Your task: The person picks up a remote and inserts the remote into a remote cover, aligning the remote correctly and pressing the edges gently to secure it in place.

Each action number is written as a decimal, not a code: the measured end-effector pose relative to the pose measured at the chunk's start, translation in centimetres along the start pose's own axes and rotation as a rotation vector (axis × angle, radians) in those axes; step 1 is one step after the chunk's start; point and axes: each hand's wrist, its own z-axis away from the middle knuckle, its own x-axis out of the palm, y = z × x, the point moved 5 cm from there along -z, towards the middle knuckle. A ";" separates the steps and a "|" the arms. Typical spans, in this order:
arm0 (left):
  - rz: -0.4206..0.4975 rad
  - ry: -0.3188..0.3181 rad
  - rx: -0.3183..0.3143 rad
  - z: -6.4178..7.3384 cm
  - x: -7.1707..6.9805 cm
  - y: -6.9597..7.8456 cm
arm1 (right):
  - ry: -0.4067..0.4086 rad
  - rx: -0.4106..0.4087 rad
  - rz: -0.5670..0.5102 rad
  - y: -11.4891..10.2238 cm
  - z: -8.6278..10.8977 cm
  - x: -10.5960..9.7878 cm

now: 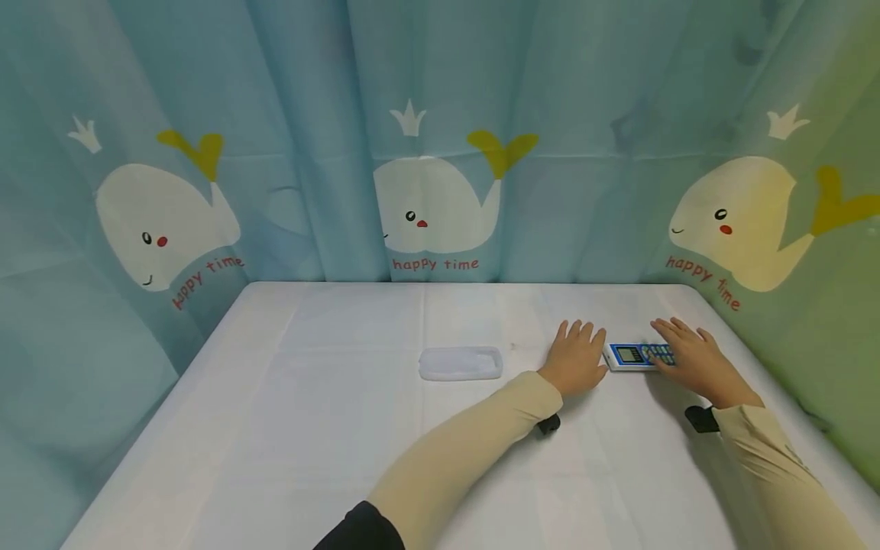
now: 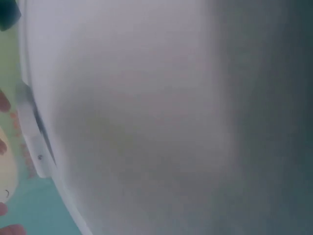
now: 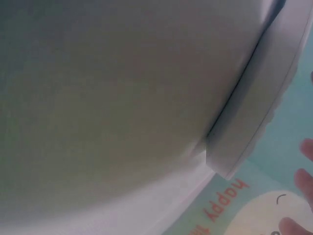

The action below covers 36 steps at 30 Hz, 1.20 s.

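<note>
A white remote control (image 1: pixel 626 356) with a blue face, a small grey screen and several light buttons lies flat on the right part of the table. My right hand (image 1: pixel 700 365) reaches over its right end with fingers spread, covering some of the buttons. Just off the screen end is my left hand (image 1: pixel 574 360), its fingers spread and straight, the thumb close to the corner. The left wrist view has the remote's white side (image 2: pixel 38 147) with a few fingertips beyond it. In the right wrist view its long white edge (image 3: pixel 254 98) stands close, fingertips (image 3: pixel 305 183) at the far right.
A clear, soft-looking sleeve (image 1: pixel 461 363) lies left of my left hand on the white-covered table (image 1: pixel 309 428). Behind the table's far edge hangs a blue-green curtain (image 1: pixel 302 114) printed with whales, which also runs along both sides.
</note>
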 end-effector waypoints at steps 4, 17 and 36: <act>-0.009 -0.032 -0.009 -0.6 0.5 0.5 | -0.018 -0.006 -0.001 0.3 0.0 0.3; -0.026 -0.113 0.010 -2.1 0.4 2.4 | -0.139 0.033 0.003 1.2 0.2 1.0; 0.000 -0.231 0.012 -2.3 1.5 3.0 | -0.107 -0.021 -0.030 0.7 0.5 1.1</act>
